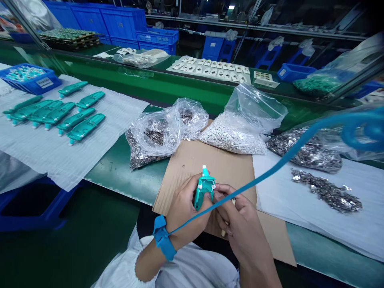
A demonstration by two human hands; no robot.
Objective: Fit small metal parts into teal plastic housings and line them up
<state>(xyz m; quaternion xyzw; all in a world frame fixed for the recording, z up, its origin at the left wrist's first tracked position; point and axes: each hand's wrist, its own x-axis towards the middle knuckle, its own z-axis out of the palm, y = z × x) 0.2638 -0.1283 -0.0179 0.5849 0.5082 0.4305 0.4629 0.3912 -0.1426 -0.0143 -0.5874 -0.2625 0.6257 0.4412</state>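
My left hand (189, 208) is closed around a teal plastic housing (198, 196) with a white tip pointing away from me; its thumb presses into the hollow side. Small white pieces sit on both sides of the housing's far end. Close against the right side, my right hand (240, 220) has its fingertips pinched by one white piece. A pale stick-like thing (223, 233) pokes out below its curled fingers, mostly hidden. Both hands are above a cardboard sheet (222, 164). A blue wrist strap (163, 238) is on my left wrist.
A coiled blue cord (270, 170) crosses in front of my right hand. Behind the cardboard stand bags of metal parts (153, 138) and white parts (232, 134). Loose metal pieces (327, 190) lie right. Several teal housings (87, 127) and a blue bin (45, 84) are left.
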